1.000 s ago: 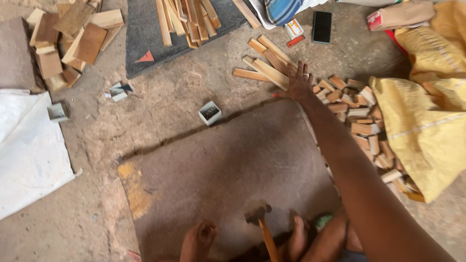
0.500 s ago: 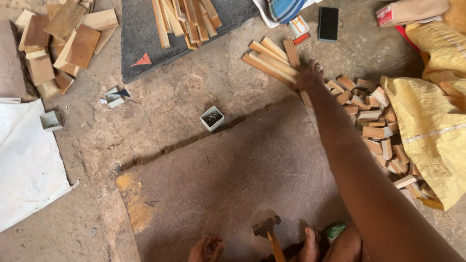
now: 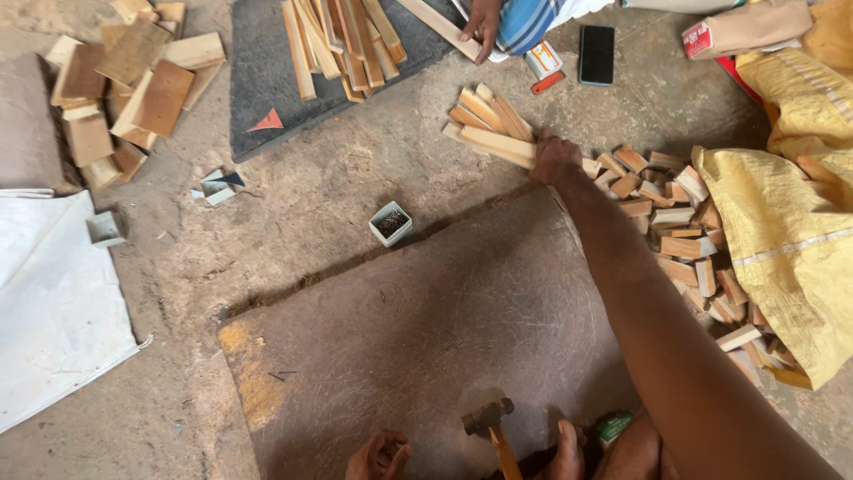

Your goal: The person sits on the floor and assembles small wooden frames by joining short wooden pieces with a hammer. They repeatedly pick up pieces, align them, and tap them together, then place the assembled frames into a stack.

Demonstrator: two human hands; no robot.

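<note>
My right hand [image 3: 555, 157] reaches far forward and closes on the near end of a pale wooden slat [image 3: 496, 142], one of a small bundle of slats [image 3: 484, 114] lying on the dirt floor. My left hand is out of the picture. A hammer [image 3: 490, 420] with a wooden handle rests head-up at the bottom edge, between my two bare feet [image 3: 380, 457], on a brown mat [image 3: 418, 329].
A small white box of dark nails [image 3: 390, 222] sits left of my arm. Short wood blocks [image 3: 684, 222] spill beside a yellow sack [image 3: 791, 204]. Another person's hand [image 3: 482, 22] rests on a long slat near a dark mat [image 3: 267, 71]. A phone [image 3: 596, 53], stacked boards [image 3: 133, 80] and a white sheet [image 3: 53, 293] lie around.
My right hand went from spread fingers beside the slat bundle to closed on a slat's end. The view tilted down and the other person's hand came into sight.
</note>
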